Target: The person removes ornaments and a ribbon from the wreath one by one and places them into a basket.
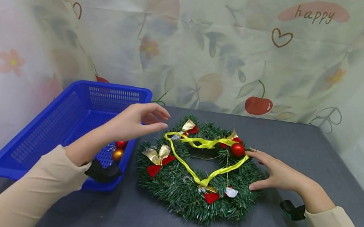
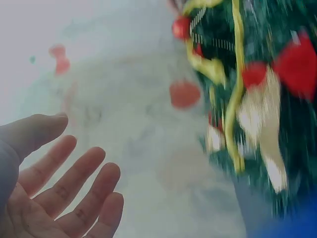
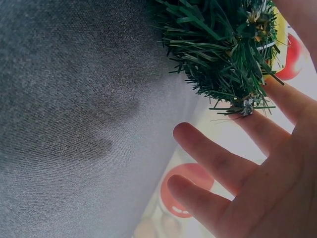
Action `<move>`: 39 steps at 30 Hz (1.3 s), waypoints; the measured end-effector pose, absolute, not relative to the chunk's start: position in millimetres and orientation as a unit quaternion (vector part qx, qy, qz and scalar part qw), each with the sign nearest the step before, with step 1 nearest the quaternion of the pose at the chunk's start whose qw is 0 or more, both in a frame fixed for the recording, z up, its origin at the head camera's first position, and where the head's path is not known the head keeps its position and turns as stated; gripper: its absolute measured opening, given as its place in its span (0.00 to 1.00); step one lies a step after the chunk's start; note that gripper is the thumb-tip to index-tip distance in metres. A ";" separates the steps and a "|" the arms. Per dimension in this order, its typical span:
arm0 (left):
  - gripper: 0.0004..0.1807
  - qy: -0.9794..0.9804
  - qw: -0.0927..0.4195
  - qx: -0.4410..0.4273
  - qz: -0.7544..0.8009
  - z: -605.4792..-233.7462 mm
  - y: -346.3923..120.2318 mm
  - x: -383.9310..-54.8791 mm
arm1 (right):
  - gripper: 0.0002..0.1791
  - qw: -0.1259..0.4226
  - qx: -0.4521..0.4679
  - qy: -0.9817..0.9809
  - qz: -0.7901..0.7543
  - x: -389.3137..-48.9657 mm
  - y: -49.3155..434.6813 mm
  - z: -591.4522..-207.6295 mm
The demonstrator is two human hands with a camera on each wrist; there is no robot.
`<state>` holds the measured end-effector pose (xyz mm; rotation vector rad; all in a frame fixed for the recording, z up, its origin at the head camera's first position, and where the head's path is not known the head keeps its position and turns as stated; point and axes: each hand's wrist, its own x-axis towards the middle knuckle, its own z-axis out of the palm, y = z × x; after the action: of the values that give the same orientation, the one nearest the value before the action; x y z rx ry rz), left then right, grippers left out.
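Observation:
A green Christmas wreath (image 1: 179, 196) lies on the dark grey table. Yellow ribbon (image 1: 205, 182) loops loosely over it, among several gold-and-red bows (image 1: 164, 152) and a thin bead string. On its right side sits a shiny red bauble (image 1: 237, 150). My right hand (image 1: 283, 175) is at the wreath's right edge, fingertips beside that bauble and thumb lower down; in the right wrist view its fingers (image 3: 218, 163) are spread. Above the gap between basket and wreath hovers my left hand (image 1: 134, 122), nothing in it, its fingers (image 2: 84, 183) loosely spread in the left wrist view.
To the left stands a blue plastic basket (image 1: 40, 127). A red bauble (image 1: 121, 144) and an orange-gold bauble (image 1: 117, 155) lie inside it, near my left wrist. Printed curtains (image 1: 186, 42) enclose the back and sides of the table (image 1: 292, 139).

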<state>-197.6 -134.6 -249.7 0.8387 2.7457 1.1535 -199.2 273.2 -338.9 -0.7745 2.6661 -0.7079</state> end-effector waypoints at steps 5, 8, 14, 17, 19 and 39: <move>0.15 0.872 0.058 0.323 0.363 -254.5 -100.9 -193.2 | 0.51 0.138 -0.265 0.923 -0.242 -198.7 272.9 -338.7; 0.15 0.865 0.074 0.343 0.359 -260.7 -83.7 -195.8 | 0.51 0.139 -0.265 0.923 -0.243 -198.7 272.9 -338.8; 0.16 0.865 0.094 0.354 0.343 -277.4 -52.8 -205.3 | 0.51 0.139 -0.268 0.921 -0.246 -199.1 273.0 -339.2; 0.19 0.862 0.103 0.355 0.348 -286.7 -38.5 -209.4 | 0.51 0.141 -0.266 0.922 -0.244 -199.1 272.9 -338.8; 0.20 0.863 0.106 0.351 0.346 -291.4 -29.5 -211.5 | 0.51 0.141 -0.265 0.922 -0.243 -199.3 272.7 -338.6; 0.22 0.882 0.090 0.324 0.330 -320.8 32.1 -229.7 | 0.50 0.141 -0.271 0.916 -0.258 -201.1 274.8 -340.8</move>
<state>-229.7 32.1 -320.8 0.9639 2.6219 0.9817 -201.1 274.8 -340.8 -0.7834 2.6460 -0.7459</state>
